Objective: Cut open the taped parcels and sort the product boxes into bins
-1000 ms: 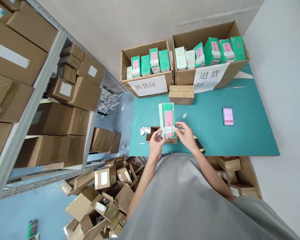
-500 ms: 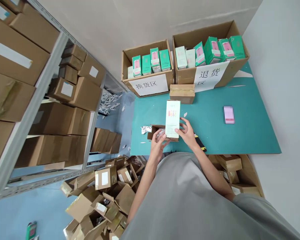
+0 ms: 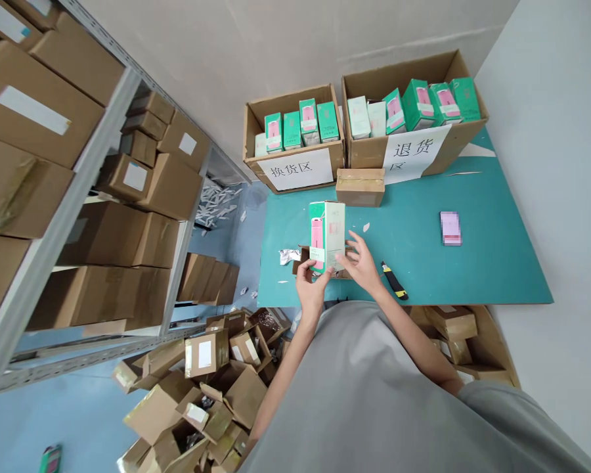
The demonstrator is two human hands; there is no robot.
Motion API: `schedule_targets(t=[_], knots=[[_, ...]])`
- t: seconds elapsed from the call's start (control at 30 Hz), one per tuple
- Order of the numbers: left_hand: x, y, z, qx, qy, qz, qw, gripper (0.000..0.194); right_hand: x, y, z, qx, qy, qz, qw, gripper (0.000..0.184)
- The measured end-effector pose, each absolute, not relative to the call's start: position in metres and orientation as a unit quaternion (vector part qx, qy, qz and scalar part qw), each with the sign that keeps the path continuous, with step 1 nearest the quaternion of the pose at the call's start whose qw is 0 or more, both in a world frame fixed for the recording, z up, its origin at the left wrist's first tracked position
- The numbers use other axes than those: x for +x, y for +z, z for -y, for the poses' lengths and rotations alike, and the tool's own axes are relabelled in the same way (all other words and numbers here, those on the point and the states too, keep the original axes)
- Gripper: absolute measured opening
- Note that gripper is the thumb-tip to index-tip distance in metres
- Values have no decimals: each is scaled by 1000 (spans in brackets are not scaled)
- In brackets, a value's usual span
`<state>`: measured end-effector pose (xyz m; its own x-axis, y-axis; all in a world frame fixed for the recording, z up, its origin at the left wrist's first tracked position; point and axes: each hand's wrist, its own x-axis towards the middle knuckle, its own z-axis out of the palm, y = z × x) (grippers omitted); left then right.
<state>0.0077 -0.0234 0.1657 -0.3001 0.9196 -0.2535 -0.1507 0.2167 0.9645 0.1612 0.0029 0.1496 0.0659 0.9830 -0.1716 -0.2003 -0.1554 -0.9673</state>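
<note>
In the head view, a green and white product box (image 3: 335, 230) with a pink device pictured on it stands upright above the near part of the table. My left hand (image 3: 310, 289) grips its lower end between thumb and fingers. At the box's right side is my right hand (image 3: 363, 268), its fingers spread apart and the thumb at the box's edge. Behind and below the box, mostly hidden, lies an opened small brown carton (image 3: 302, 256). A black and yellow utility knife (image 3: 394, 281) rests on the table right of my right hand.
Two large cartons (image 3: 295, 172) (image 3: 436, 154) with paper signs hold several similar boxes at the table's back. A closed small carton (image 3: 360, 189) sits before them. Crumpled wrapping (image 3: 289, 256) and a phone-like object (image 3: 450, 228) lie on the green table (image 3: 414, 217). Shelving (image 3: 111, 105) and heaped cartons (image 3: 204, 355) stand left.
The product box has been turned about its upright axis, so its green side with the pink picture now shows. My right hand's fingers have spread and eased off it.
</note>
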Motion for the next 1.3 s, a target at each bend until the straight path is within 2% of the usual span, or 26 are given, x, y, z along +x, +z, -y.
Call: schedule_targets(t=[0.13, 0.23, 0.37, 0.5, 0.7, 0.87, 1.0, 1.13, 1.3], knots=[[16, 171, 33, 379, 537, -575, 488, 51, 155, 154, -1, -536, 523, 399, 528, 99], [14, 169, 33, 341, 526, -558, 544, 53, 162, 151, -3, -534, 525, 391, 535, 90], [2, 162, 26, 227, 498, -541, 638, 61, 171, 142, -5, -497, 564, 371, 545, 90], [-5, 158, 21, 208, 461, -507, 698, 63, 173, 135, -4, -473, 589, 368, 543, 92], [-1, 152, 21, 223, 481, -525, 666, 82, 172, 132, -10, -453, 602, 378, 538, 89], [9, 152, 24, 289, 514, -602, 538, 83, 166, 143, -5, -501, 558, 397, 529, 87], [19, 159, 32, 338, 514, -612, 497, 83, 157, 150, 3, -533, 511, 421, 527, 90], [19, 164, 38, 346, 509, -591, 522, 90, 160, 148, 2, -540, 507, 398, 541, 86], [7, 162, 32, 233, 466, -548, 654, 74, 170, 139, 0, -500, 570, 345, 553, 89]])
